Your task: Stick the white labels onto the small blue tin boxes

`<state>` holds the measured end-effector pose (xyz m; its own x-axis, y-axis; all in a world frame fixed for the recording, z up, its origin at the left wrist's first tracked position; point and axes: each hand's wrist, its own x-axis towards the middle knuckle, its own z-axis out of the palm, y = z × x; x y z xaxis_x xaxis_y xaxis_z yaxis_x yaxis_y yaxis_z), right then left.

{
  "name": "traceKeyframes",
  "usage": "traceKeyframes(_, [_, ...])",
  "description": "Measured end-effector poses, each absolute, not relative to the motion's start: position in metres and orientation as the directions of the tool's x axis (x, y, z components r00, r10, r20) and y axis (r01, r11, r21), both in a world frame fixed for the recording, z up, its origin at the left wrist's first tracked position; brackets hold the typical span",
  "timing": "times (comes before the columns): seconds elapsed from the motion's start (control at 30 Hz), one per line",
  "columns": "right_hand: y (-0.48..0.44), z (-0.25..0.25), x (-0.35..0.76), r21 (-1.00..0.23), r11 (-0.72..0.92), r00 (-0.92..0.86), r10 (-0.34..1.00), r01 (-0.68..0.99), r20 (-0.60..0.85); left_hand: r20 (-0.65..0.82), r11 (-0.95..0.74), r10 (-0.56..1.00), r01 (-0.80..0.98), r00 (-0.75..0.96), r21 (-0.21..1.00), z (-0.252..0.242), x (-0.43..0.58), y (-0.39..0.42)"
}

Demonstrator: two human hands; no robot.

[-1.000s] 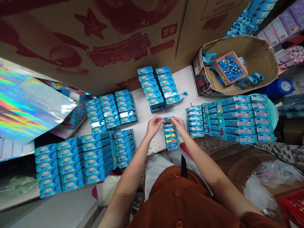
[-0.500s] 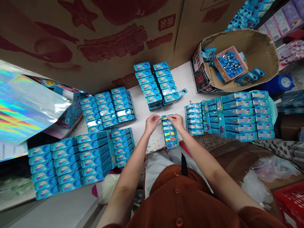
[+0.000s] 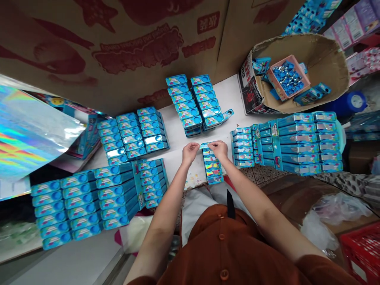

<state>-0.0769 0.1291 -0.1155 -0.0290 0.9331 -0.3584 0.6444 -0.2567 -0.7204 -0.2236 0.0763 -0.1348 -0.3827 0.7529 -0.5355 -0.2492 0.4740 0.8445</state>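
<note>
My left hand (image 3: 190,153) is closed in a pinch at the left end of a small blue packet (image 3: 204,145). At its right end my right hand (image 3: 219,150) pinches the same packet with thumb and fingers. The packet lies at the far end of a row of small blue packs with shiny, rainbow-reflecting tops (image 3: 213,166), just below my hands. What my fingertips cover is hidden. Beyond my hands stand two rows of stacked blue packs (image 3: 187,113), with one loose blue pack (image 3: 228,115) beside them.
Blocks of blue packs stand at left (image 3: 130,134), lower left (image 3: 80,204) and right (image 3: 303,142) of the white table (image 3: 175,158). An open carton (image 3: 323,59) at back right holds a pink box (image 3: 289,77) of small blue pieces. A large brown carton (image 3: 133,87) walls the back.
Both hands stay at the small blue packet with almost no movement. My right fingers have shifted slightly left along it. The view has tilted a little.
</note>
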Motion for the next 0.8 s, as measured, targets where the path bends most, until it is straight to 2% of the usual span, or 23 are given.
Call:
traceKeyframes(0.53, [0.124,-0.117,-0.081,-0.678,-0.151,-0.049,0.963,0.719,-0.265,-0.634,0.495,0.676,-0.405,-0.376,0.768,-0.157,-0.206,0.073])
traceKeyframes(0.67, [0.126,-0.117,-0.08,-0.675,-0.194,-0.032,0.951,0.712,-0.307,-0.645,0.518,0.656,-0.388,-0.393,0.763,-0.157,-0.202,0.074])
traceKeyframes(0.8, [0.129,-0.117,-0.076,-0.717,-0.277,-0.036,0.921,0.64,-0.388,-0.64,0.56,0.597,-0.319,-0.485,0.764,-0.158,-0.199,0.074])
